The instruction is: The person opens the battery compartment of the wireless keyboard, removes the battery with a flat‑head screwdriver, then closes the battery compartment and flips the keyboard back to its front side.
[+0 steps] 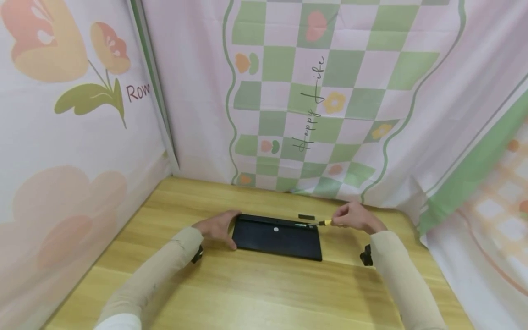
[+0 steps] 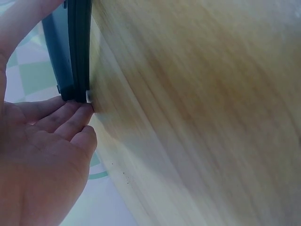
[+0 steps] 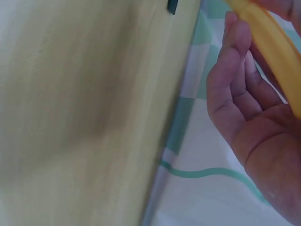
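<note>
A flat black keyboard (image 1: 277, 240) lies underside up on the table, a round white sticker on it and a raised bar along its far edge. My left hand (image 1: 216, 229) grips its left end, thumb at the near corner and fingers at the far one. In the left wrist view, those fingertips press the end of the keyboard (image 2: 79, 52). My right hand (image 1: 354, 216) holds a yellow-handled screwdriver (image 1: 326, 222), its thin shaft reaching an opening in the bar where a small greenish battery (image 1: 301, 225) shows. Thumb and fingers pinch the yellow handle (image 3: 273, 42) in the right wrist view.
A small black cover strip (image 1: 306, 217) lies just behind the keyboard's far edge. The wooden table (image 1: 255, 293) carries everything, with a checked curtain (image 1: 305, 114) hanging along its back edge and a flowered cloth (image 1: 82, 183) along the left.
</note>
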A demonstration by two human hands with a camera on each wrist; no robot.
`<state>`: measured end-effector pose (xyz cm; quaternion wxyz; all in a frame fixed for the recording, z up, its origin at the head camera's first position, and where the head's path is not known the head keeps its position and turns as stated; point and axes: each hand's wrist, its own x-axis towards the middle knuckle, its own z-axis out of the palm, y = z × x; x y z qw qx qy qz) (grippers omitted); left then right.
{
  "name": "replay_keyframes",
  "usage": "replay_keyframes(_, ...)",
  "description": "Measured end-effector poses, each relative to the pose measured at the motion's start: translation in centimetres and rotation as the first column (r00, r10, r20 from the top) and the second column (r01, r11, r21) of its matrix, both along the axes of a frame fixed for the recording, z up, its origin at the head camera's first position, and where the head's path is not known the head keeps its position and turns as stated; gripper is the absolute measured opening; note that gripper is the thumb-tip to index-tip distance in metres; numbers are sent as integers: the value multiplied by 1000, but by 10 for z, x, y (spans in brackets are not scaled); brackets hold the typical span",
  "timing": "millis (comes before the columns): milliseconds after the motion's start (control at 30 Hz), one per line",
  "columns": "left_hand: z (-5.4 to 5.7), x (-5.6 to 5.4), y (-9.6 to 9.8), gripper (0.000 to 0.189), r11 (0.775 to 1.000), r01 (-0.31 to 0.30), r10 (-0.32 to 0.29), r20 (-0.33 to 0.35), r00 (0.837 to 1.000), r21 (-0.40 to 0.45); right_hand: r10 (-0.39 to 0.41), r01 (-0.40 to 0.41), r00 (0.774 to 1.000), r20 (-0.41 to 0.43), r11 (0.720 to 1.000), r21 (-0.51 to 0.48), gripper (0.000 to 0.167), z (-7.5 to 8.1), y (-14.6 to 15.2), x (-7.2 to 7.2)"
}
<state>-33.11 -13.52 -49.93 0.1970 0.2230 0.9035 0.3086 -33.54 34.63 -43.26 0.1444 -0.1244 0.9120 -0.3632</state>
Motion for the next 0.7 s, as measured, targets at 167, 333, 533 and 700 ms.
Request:
replay_keyframes(167,0,0,0,126,1000,-3,3,5,1000,-1,-49,50,998,27,998,-40,26,-9,4,3)
replay_keyframes(333,3,0,1,126,1000,-5,5,14,1000,7,-76,78,997,30,996,-53,22,-12,6,5)
replay_keyframes(533,4,-1,1,127,1000,5,-5,9,1000,-3,-69,69,997,-28,998,13,23,-9,5,10)
replay_keyframes(700,1,0,0,127,1000,5,-5,11,1000,-7,-78,85,993,-88,994,73,23,-5,11,13)
